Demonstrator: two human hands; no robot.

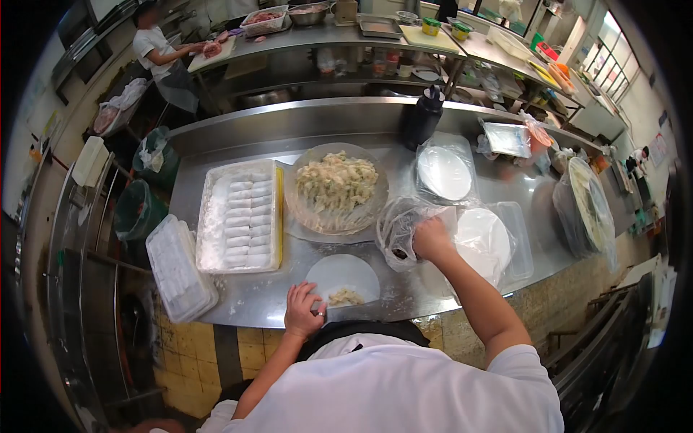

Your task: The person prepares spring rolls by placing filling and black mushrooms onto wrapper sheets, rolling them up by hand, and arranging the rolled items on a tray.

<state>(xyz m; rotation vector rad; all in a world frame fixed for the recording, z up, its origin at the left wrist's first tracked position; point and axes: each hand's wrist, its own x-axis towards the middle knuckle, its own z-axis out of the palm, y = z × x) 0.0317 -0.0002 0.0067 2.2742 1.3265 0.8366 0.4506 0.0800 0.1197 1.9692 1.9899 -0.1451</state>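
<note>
My left hand (303,310) lies with its fingers apart at the left edge of a thin round white wrapper (343,270). A small heap of pale filling (346,296) rests on the wrapper's lower part. My right hand (433,239) is curled at the mouth of a clear plastic bag (397,224) with something dark inside; whatever its fingers grip is hidden. Just right of it sits a stack of round white wrappers (484,242) under plastic. Beyond, a large round plate (294,206) carries a mound of chopped filling (336,184). White rolls (249,220) lie in rows in a floury tray (214,249).
A second tray of rolls (180,270) overhangs the table's left edge. More wrappers (444,173) and a dark bottle (423,119) stand at the back. Plastic-covered discs (588,202) are at the right. A co-worker (159,54) handles meat at the far counter.
</note>
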